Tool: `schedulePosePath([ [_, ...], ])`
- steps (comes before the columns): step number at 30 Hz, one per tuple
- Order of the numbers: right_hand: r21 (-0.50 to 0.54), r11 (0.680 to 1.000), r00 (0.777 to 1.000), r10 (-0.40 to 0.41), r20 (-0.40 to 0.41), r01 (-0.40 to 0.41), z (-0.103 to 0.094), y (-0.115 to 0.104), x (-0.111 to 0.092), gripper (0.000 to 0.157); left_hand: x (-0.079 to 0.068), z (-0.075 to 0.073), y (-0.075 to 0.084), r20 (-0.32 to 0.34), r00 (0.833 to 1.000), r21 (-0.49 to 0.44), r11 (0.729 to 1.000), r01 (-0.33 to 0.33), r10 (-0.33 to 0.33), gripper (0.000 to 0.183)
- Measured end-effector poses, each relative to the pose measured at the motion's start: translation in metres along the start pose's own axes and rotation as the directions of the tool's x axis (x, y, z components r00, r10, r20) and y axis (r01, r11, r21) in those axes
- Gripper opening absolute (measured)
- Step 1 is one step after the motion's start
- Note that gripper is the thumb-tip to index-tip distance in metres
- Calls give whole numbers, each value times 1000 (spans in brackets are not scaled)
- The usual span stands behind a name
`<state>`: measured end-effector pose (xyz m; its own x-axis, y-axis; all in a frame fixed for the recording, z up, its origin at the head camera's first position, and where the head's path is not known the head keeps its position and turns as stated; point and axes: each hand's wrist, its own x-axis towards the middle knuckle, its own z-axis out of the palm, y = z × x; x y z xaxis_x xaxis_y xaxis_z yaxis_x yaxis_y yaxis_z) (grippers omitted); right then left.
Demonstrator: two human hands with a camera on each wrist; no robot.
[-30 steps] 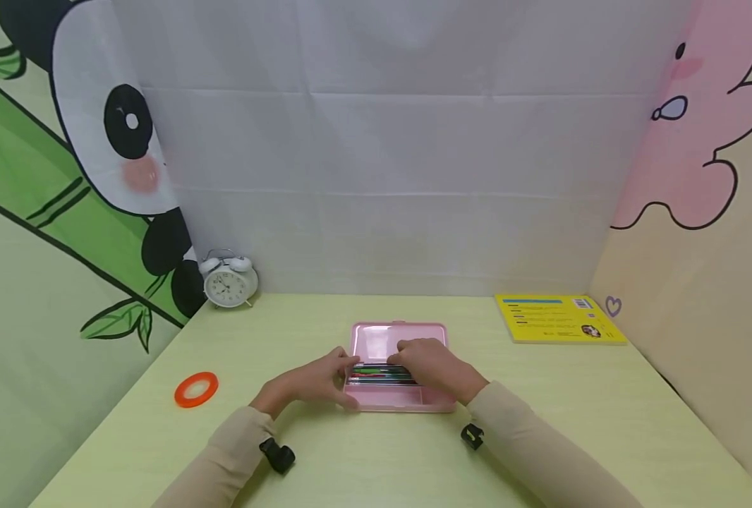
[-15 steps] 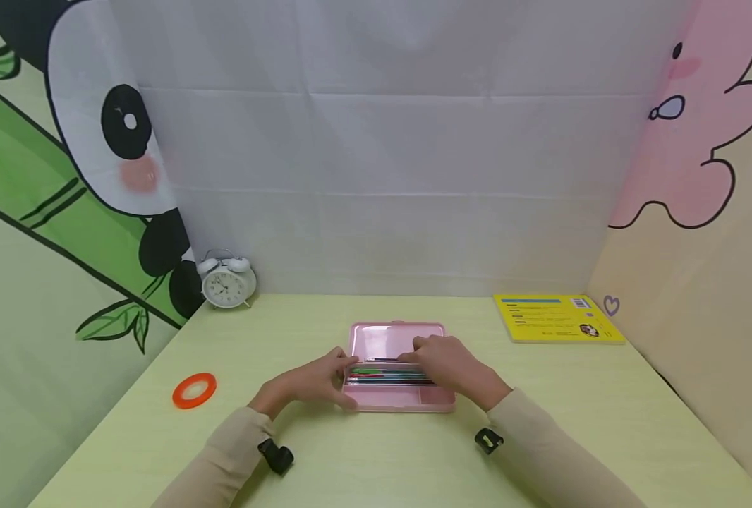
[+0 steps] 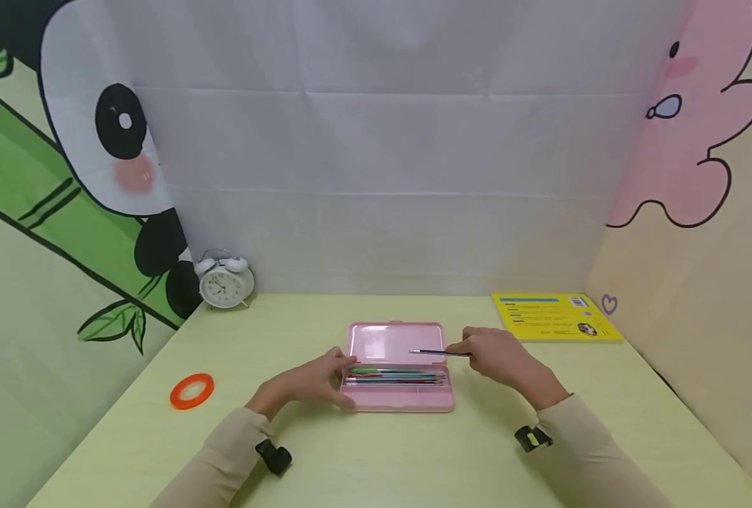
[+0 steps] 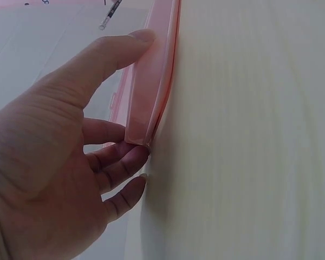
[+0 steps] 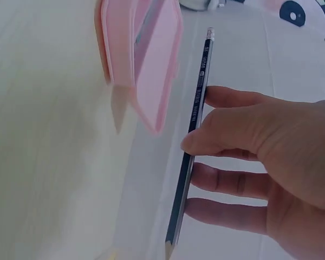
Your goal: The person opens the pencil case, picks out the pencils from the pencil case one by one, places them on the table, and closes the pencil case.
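A pink pencil case [image 3: 379, 401] lies with its lid [image 3: 393, 343] folded back. Several pencils [image 3: 393, 379], one of them green, lie side by side in it. My left hand [image 3: 309, 384] holds the case by its left end, and in the left wrist view the thumb presses its front side with fingertips at the corner. Up beside the case, my right hand [image 3: 503, 358] pinches a dark pencil [image 5: 190, 146] between thumb and fingers. That pencil has a white eraser end pointing left over the lid, and its sharpened tip shows in the right wrist view.
An orange ring [image 3: 192, 377] lies on the table to the left. A white alarm clock [image 3: 226, 283] stands at the back left corner. At the back right lies a yellow book [image 3: 550, 317]. A white sheet [image 3: 389, 141] hangs behind the table.
My right hand has drawn the dark pencil out of the case and moved right with it, leaving the other pencils in view. The left hand has stayed at the case's left end.
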<state>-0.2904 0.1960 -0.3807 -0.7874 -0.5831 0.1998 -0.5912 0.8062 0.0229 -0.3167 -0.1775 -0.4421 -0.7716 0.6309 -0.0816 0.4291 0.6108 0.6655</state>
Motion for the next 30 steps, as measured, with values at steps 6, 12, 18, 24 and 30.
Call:
schedulePosePath([
  [6, 43, 997, 996, 60, 63, -63, -11, 32, -14, 37, 1, -1, -1, -5, 1000, 16, 1000, -9, 9, 103],
  [12, 178, 967, 973, 149, 179, -181, -13, 60, -29, 30, 1, 0, 2, 3, 1000, -9, 1000, -10, 10, 102],
  [18, 289, 932, 953, 143, 266, -220, -4, 79, -36, 29, -2, 0, 4, -1, 1000, -5, 1000, -4, 4, 101],
  [24, 314, 915, 939, 155, 307, -254, 10, 90, -37, 31, -3, 0, 6, 1, 1000, -5, 1000, 4, -4, 101],
  [30, 288, 939, 954, 104, 281, -187, 20, 90, -33, 34, -3, 1, 5, -1, 1000, -13, 1000, 5, -5, 101],
])
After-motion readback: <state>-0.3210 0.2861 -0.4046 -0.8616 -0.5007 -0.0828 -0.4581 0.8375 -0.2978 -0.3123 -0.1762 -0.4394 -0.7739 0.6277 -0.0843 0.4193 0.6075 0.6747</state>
